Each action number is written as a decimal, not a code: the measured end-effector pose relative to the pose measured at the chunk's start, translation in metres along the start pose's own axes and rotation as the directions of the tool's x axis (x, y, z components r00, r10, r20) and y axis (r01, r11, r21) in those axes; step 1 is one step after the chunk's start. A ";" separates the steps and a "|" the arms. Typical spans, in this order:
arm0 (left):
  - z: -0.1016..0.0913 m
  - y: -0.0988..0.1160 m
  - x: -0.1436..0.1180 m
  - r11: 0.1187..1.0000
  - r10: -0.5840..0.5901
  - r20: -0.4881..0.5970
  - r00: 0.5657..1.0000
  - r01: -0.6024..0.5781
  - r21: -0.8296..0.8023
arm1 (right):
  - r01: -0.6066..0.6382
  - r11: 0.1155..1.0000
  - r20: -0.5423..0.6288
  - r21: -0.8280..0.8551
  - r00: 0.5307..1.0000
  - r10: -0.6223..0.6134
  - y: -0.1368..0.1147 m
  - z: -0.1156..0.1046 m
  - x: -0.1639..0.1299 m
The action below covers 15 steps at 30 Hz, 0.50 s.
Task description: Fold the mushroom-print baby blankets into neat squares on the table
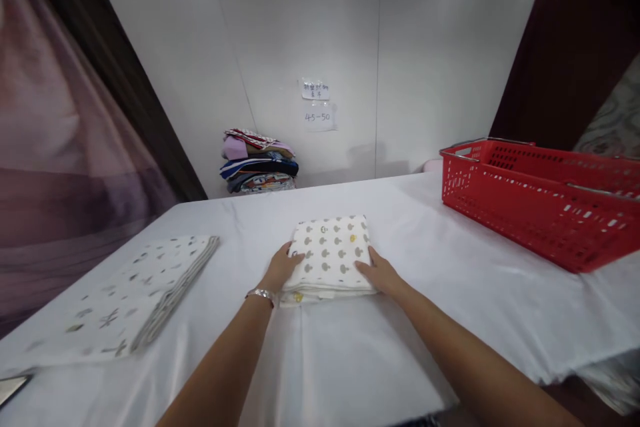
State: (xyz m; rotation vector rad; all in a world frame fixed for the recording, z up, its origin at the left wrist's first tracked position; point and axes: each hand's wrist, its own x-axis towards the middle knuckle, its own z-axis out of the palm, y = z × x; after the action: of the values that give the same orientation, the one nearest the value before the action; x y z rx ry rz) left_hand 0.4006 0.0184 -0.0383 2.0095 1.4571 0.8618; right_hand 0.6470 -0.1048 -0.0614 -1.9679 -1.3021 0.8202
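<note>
A folded white cloth (331,255) with grey and yellow prints lies in the middle of the white-covered table (450,293). My left hand (281,268) rests against its left edge, fingers curled at the fold, a silver bracelet on the wrist. On the other side, my right hand (379,271) lies flat against the cloth's right edge. Both hands touch the cloth from the sides; the cloth stays down on the table.
A larger folded patterned cloth (135,293) lies at the left of the table. A red plastic basket (540,197) stands at the right. A stack of folded colourful fabrics (259,161) sits at the far edge by the white wall.
</note>
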 end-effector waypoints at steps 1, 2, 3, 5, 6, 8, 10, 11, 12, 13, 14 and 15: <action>-0.002 -0.003 -0.007 1.000 -0.014 0.022 1.000 0.014 -0.023 | 0.015 0.998 0.004 0.053 1.000 -0.015 0.002 -0.001 -0.002; -0.002 -0.005 -0.015 0.997 -0.046 0.045 0.998 0.048 -0.060 | 0.033 0.993 0.011 0.113 0.999 -0.035 0.004 -0.003 -0.004; -0.001 -0.006 -0.023 0.990 -0.087 0.064 0.994 0.093 -0.109 | 0.046 0.983 0.020 0.179 0.999 -0.050 0.008 -0.006 -0.007; 0.003 -0.007 -0.039 0.966 -0.136 0.071 0.988 0.148 -0.214 | 0.042 0.953 0.024 0.301 0.998 -0.051 0.014 -0.010 -0.013; 0.005 -0.008 -0.046 0.951 -0.157 0.063 0.986 0.168 -0.259 | 0.029 0.936 0.012 0.351 0.999 -0.036 0.018 -0.011 -0.017; 0.007 -0.009 -0.057 0.933 -0.189 0.027 0.982 0.188 -0.307 | 0.032 0.898 -0.028 0.440 0.999 -0.022 0.023 -0.010 -0.023; 0.006 -0.011 -0.065 0.940 -0.200 -0.029 0.979 0.184 -0.288 | 0.075 0.851 -0.069 0.519 0.997 -0.046 0.027 -0.008 -0.028; 0.006 -0.010 -0.069 0.957 -0.181 -0.071 0.981 0.159 -0.242 | 0.095 0.824 -0.080 0.559 0.995 -0.060 0.029 -0.007 -0.029; 0.005 -0.008 -0.072 0.979 -0.130 -0.121 0.984 0.108 -0.172 | 0.103 0.795 -0.086 0.598 0.994 -0.064 0.030 -0.007 -0.031; 0.004 -0.004 -0.076 0.996 -0.044 -0.171 0.984 0.031 -0.083 | 0.097 0.766 -0.086 0.636 0.995 -0.054 0.031 -0.007 -0.032; 0.005 0.001 -0.081 0.997 0.074 -0.204 0.976 -0.072 0.015 | 0.080 0.735 -0.082 0.673 0.996 -0.033 0.031 -0.007 -0.033; 0.007 0.008 -0.085 0.976 0.210 -0.207 0.955 -0.191 0.106 | 0.061 0.705 -0.078 0.707 0.997 -0.008 0.031 -0.007 -0.033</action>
State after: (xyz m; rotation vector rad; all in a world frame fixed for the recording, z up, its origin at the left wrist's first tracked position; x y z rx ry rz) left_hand 0.3920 -0.0653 -0.0535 2.2130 1.4421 1.1551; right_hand 0.6588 -0.1465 -0.0759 -1.3203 -0.7871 1.0317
